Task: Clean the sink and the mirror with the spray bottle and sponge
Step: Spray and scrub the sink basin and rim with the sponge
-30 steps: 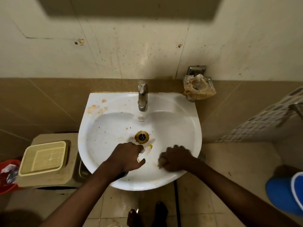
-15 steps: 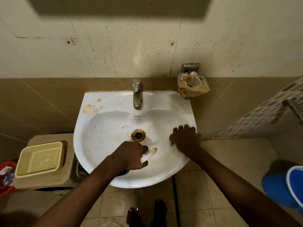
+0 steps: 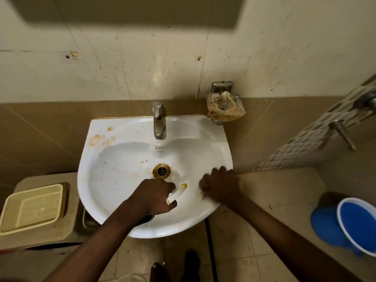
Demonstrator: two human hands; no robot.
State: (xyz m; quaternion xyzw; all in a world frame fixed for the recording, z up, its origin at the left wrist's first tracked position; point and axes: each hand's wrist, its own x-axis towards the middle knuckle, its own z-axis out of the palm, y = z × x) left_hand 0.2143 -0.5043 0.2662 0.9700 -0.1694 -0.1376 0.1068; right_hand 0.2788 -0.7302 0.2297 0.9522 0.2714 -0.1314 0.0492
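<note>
A white wall-hung sink (image 3: pixel 114 180) shows brown stains on its left rim and specks in the bowl around the brass drain (image 3: pixel 162 170). My left hand (image 3: pixel 152 198) is closed around the spray bottle (image 3: pixel 176 193), whose white head with a yellow nozzle points right over the bowl; the bottle's body is hidden under the hand. My right hand (image 3: pixel 220 185), blurred, presses on the bowl's right side with the sponge hidden beneath it. The mirror's lower edge (image 3: pixel 130 11) spans the top of the view.
A metal tap (image 3: pixel 159 123) stands at the sink's back. A soap holder with a stained plastic bag (image 3: pixel 224 107) hangs to the right. A cream basket (image 3: pixel 30 208) sits on a stool at left. A blue bucket (image 3: pixel 350 226) stands on the floor at right. My feet (image 3: pixel 175 265) are below.
My right hand swept from the bowl's front up to its right side and has now slid back down a little. My left hand with the spray bottle has stayed near the drain.
</note>
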